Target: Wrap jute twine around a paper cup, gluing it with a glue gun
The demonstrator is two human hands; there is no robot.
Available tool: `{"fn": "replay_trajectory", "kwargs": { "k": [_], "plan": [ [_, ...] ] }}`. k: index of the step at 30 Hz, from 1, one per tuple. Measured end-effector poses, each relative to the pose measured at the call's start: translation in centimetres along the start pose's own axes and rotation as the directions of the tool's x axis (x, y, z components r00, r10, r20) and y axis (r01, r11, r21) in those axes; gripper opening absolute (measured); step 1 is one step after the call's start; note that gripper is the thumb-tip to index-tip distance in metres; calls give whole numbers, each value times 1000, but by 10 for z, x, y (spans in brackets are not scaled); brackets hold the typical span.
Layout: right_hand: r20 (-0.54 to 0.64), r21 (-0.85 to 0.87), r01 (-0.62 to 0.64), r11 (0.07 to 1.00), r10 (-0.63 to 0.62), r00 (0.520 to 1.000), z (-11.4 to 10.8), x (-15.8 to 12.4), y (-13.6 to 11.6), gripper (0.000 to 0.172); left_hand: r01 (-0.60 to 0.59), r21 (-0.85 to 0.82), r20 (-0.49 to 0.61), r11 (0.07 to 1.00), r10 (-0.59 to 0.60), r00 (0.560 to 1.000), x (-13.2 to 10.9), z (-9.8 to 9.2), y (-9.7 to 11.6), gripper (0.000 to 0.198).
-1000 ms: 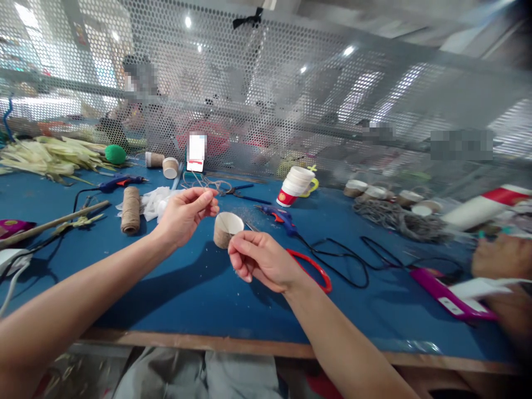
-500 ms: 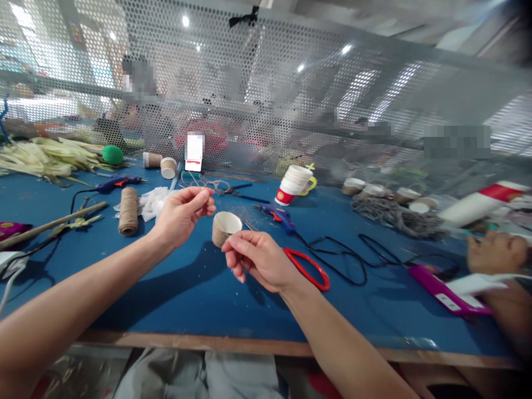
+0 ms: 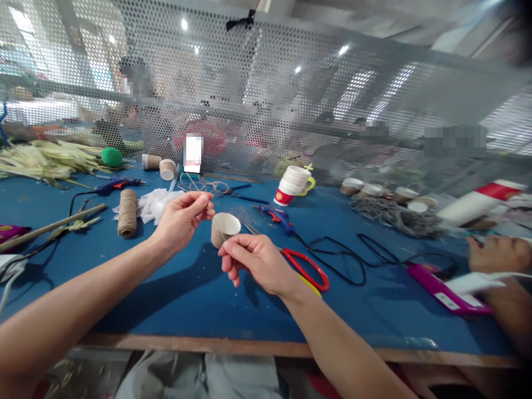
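My left hand (image 3: pixel 183 220) is closed in a pinch on one part of a thin cord (image 3: pixel 219 226). Lower and to the right, my right hand (image 3: pixel 255 260) pinches the same cord, which runs slanting between the two. Just behind the cord stands a small paper cup (image 3: pixel 216 235), its outside wrapped in brown twine and its white inside showing. Scissors (image 3: pixel 305 265) with red and yellow handles lie partly hidden behind my right hand and wrist.
A twine spool (image 3: pixel 127 214) and white crumpled material (image 3: pixel 153 205) stand left. Glue guns (image 3: pixel 278 218) (image 3: pixel 118 185), pliers (image 3: pixel 233 189), stacked cups (image 3: pixel 291 185) and a phone (image 3: pixel 193 153) sit farther back. At right are grey cord (image 3: pixel 399 216), a purple power strip (image 3: pixel 440 291) and another person's hand (image 3: pixel 496 254).
My right hand has shifted slightly left, and more of the scissors' yellow handle shows. My left hand stays nearly in place, and both still pinch the cord.
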State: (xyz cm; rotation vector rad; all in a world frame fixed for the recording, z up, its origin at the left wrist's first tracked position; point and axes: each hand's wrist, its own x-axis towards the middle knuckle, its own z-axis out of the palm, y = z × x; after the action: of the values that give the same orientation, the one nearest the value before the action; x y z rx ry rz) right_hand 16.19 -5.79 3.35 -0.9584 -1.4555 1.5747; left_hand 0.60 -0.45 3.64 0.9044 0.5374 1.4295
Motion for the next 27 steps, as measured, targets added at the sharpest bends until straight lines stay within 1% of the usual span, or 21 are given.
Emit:
{"fn": "replay_trajectory", "kwargs": {
  "k": [4, 8, 12, 22, 25, 27],
  "plan": [
    [0, 68, -29, 997, 29, 1000, -1, 1, 0, 25, -15, 19, 24, 1000, 14, 1000, 0, -1, 1, 6],
    [26, 160, -71, 985, 68, 997, -2, 3, -1, 22, -37, 23, 41, 999, 36, 999, 0, 0, 3, 5],
    [26, 184, -77, 980, 74, 997, -1, 3, -2, 22, -34, 33, 34, 999, 33, 999, -1, 1, 4, 5],
    [5, 94, -36, 995, 36, 999, -1, 1, 0, 22, -40, 27, 36, 999, 39, 999, 0, 0, 2, 7],
    [0, 27, -17, 999, 17, 1000, 0, 0, -1, 25, -46, 39, 42, 998, 44, 998, 0, 0, 2, 8],
    [-17, -45, -1, 999, 0, 1000, 2, -1, -3, 27, -53, 46, 44, 998, 50, 998, -1, 0, 2, 9]
  ]
}}
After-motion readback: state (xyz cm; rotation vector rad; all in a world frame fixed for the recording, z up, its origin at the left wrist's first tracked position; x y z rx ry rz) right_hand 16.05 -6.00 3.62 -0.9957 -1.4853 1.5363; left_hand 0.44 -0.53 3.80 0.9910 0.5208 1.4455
